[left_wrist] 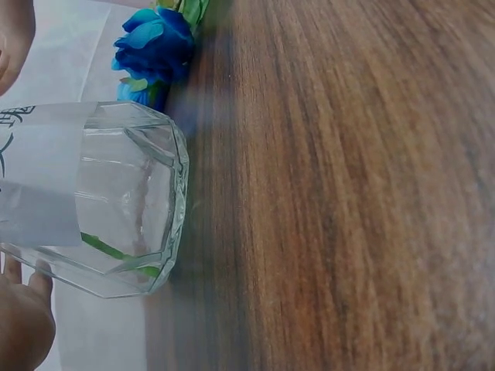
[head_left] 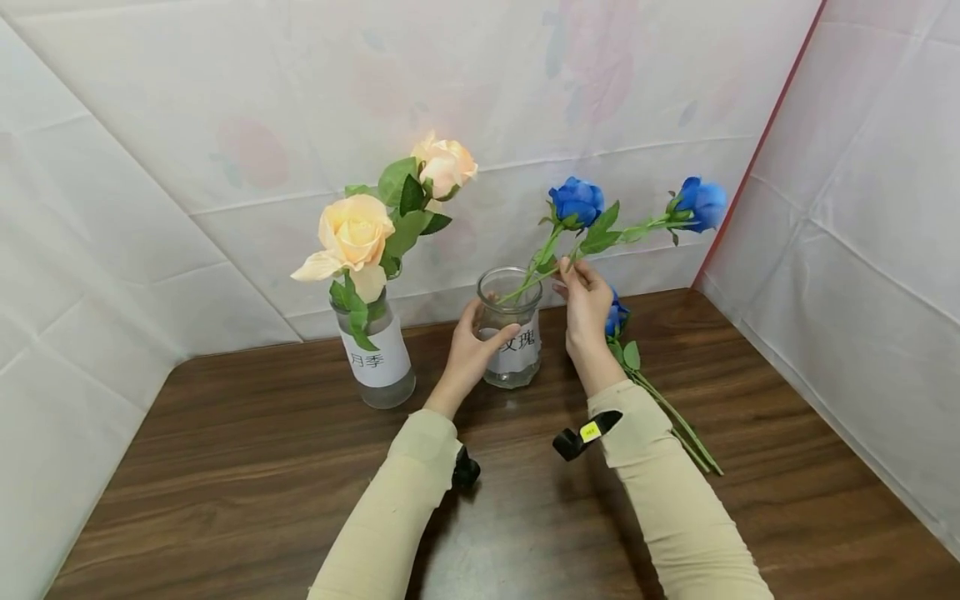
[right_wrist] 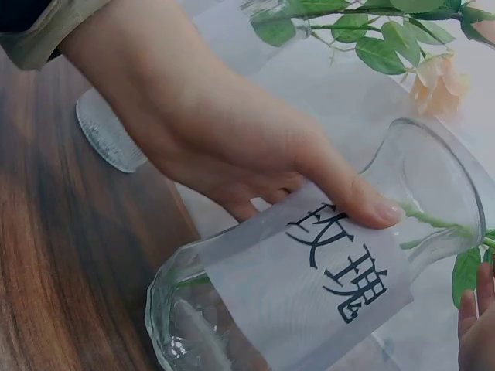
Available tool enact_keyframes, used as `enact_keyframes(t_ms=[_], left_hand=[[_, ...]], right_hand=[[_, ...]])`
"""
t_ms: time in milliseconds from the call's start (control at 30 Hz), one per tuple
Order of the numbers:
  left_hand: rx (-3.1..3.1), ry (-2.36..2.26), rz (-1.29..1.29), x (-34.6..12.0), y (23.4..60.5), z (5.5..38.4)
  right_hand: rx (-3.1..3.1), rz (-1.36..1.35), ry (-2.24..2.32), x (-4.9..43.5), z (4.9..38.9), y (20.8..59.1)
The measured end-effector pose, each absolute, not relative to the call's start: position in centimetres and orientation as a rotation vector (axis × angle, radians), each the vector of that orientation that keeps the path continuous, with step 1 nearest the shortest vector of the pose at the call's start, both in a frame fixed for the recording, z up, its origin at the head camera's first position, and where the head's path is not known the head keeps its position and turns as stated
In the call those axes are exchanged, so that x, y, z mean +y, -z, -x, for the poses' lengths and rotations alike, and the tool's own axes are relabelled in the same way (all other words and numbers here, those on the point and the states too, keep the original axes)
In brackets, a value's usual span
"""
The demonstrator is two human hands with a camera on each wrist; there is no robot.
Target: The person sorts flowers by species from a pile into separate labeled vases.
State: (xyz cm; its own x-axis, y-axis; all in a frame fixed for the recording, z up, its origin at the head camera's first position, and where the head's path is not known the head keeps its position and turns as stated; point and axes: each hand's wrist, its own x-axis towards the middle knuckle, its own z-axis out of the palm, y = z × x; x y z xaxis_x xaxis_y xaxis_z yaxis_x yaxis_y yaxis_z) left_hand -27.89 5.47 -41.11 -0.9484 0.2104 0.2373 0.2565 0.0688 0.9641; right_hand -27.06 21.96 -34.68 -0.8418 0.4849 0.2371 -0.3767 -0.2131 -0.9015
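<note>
My left hand (head_left: 467, 354) grips the glass vase (head_left: 525, 357) from its left side, thumb on the white paper label and fingers behind. In the right wrist view the label (right_wrist: 309, 270) carries two large black characters. My right hand (head_left: 588, 307) is right of the rim and pinches the stem of a blue rose (head_left: 702, 204), which leans far to the right with its lower stem inside the vase. Another blue rose (head_left: 576, 202) stands in the same vase, its bloom above my right hand. A green stem (left_wrist: 108, 247) shows through the glass near the vase's base.
On the left stands a second labelled glass vase (head_left: 386, 385) holding peach-coloured roses (head_left: 354, 233). More blue roses (head_left: 617, 315) lie on the wooden table (head_left: 247, 467) beside my right forearm, stems toward the front. White cloth walls (head_left: 247, 100) enclose the table's back and sides.
</note>
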Motion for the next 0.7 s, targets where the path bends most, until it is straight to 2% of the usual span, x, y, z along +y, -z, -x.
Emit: enact_keyframes(t_ms=[433,533,700], left_hand=[[-2.254,2.096,0.523,5.3,40.2,27.4],[-2.242,2.079,0.512,5.5,41.2,28.0],[-2.248,2.068,0.512,5.5,41.2,28.0]], right_hand=[[-1.978,0.158,-1.81,21.9,25.8,35.1],[-2.032,0.156,-1.797,22.2,25.3,35.4],[-2.075,0.067,-1.779,23.6,24.0,35.8]])
